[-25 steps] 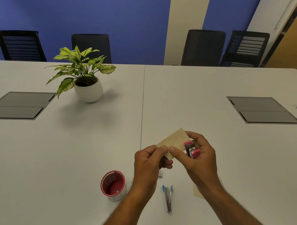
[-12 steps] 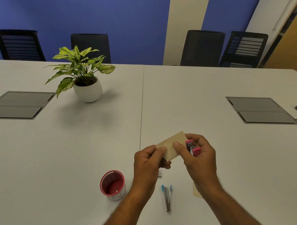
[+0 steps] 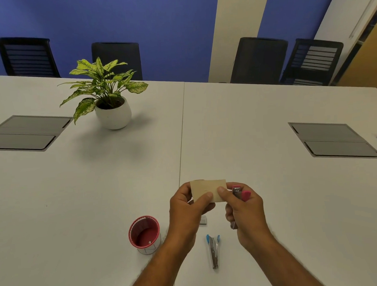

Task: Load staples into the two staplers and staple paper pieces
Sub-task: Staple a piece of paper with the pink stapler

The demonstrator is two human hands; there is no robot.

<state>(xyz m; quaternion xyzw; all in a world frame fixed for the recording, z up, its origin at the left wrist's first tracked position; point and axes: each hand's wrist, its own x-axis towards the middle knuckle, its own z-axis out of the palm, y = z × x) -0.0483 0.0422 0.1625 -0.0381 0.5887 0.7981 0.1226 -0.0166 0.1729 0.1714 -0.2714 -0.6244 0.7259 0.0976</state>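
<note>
paper [image 3: 207, 190]: tan piece, held up above the table [image 3: 77, 191] between both hands, roughly level, faint mark near its middle
left hand [image 3: 187, 210]: fingers curled, thumb pinching lower left part of paper
right hand [image 3: 244, 209]: thumb pinching right edge of paper, remaining fingers wrapped round pink stapler
pink stapler [image 3: 240, 193]: in right hand, just right of paper, pink tip and metal part sticking up above the fingers, rest hidden in the palm
hands: close together, apart only by the width of the paper
blue stapler [image 3: 214, 251]: flat on table, below and between the hands, blue ends pointing away, untouched
small white block [image 3: 203, 220]: on table under the hands, partly hidden by left hand, cannot tell what
red cup [image 3: 144, 234]: upright on table, left of left wrist, near but not touching
potted plant [image 3: 110, 103]: far left on table, white pot, well apart from hands
grey panels [image 3: 334, 140]: set in table, one each side
chairs [image 3: 258, 59]: dark, behind far table edge, blue wall behind
</note>
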